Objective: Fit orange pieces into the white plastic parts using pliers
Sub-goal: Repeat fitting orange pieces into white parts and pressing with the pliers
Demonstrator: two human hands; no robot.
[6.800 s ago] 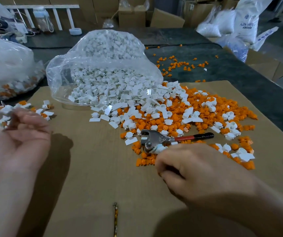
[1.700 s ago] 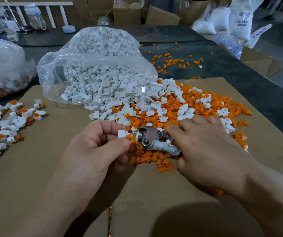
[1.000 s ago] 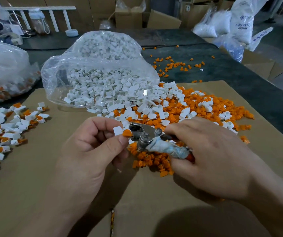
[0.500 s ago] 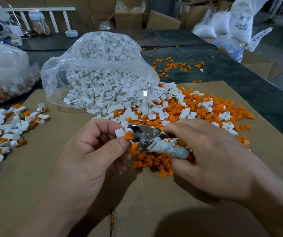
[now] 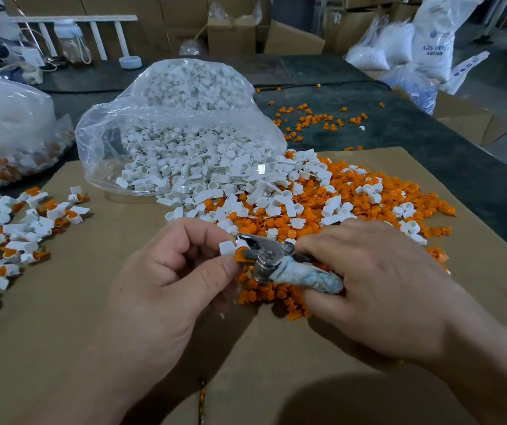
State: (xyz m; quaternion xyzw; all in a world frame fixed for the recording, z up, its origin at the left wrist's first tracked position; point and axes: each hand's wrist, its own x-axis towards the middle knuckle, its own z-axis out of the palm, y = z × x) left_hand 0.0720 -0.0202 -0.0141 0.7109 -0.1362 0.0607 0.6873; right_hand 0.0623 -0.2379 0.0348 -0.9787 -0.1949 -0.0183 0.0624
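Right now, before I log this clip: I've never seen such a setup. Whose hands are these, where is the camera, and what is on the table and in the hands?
There is no machine here. A person works with two bare hands, filmed by a camera worn on the head that looks forward and down. A cardboard sheet lies on the table. On it a clear bag spills white parts into a heap of orange pieces. At the left is a finished pile of white parts with orange in them. The left hand pinches a white part with an orange piece at its end. The right hand grips pliers, whose tip meets that orange piece.
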